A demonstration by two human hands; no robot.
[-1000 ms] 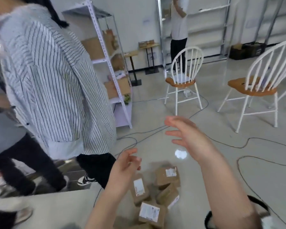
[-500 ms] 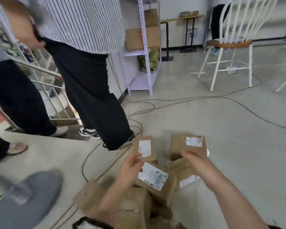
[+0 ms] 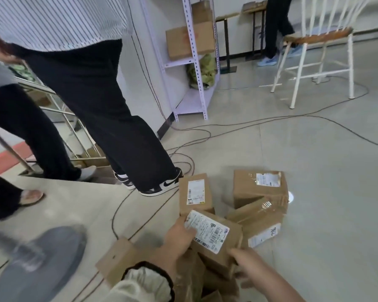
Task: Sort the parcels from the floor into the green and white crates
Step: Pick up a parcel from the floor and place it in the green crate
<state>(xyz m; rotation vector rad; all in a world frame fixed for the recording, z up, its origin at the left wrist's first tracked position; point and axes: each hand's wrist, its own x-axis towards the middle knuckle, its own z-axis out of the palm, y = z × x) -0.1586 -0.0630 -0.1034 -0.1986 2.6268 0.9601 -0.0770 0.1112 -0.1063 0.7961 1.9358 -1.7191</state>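
Several brown cardboard parcels lie heaped on the floor in front of me. Both my hands are on one labelled parcel at the top of the heap. My left hand grips its left edge, thumb on the white label. My right hand holds its lower right corner, fingers curled under it. Behind it stand a narrow parcel and a larger taped parcel; a tilted parcel leans at the right. Another parcel lies at the left. No green or white crate is in view.
A person in a striped shirt and black trousers stands just left of the heap, sneaker near the narrow parcel. Black cables run over the floor. A white shelf with boxes, a white chair, and a grey round base stand around.
My view dropped from the room to the heap. Both hands came down from mid-air onto the labelled parcel and took hold of it. The standing person stepped closer.
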